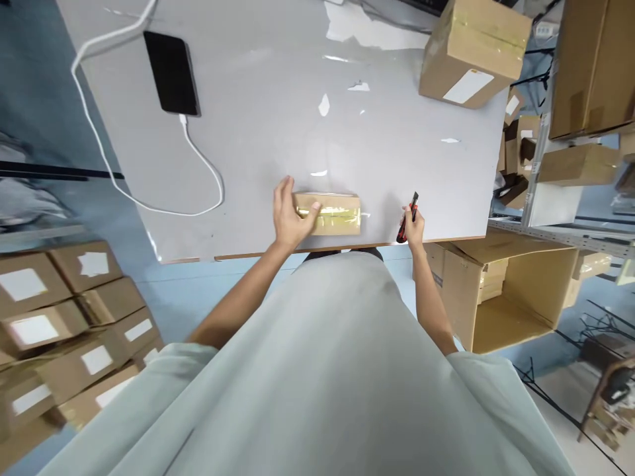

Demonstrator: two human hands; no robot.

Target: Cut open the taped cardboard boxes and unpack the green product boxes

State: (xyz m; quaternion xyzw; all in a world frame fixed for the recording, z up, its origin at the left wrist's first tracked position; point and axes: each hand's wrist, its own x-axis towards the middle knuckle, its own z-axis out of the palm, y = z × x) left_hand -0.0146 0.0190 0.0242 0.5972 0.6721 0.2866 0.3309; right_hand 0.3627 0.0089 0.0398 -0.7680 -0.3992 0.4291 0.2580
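A small cardboard box (342,223) lies near the front edge of the table, with shiny yellowish tape along its top. My left hand (292,217) grips its left end, thumb on top of the tape and fingers behind. To the right, apart from the box, my right hand (415,226) is closed around a red and black utility knife (401,231). The knife's dark tip points up and away from me. Whether its blade is out I cannot tell.
A phone (172,74) with a white cable (218,182) rests at the table's back left. A larger taped box (471,53) stands at the back right. Torn paper scraps dot the grey table (258,119). An open carton (520,311) is right, stacked boxes (94,330) left.
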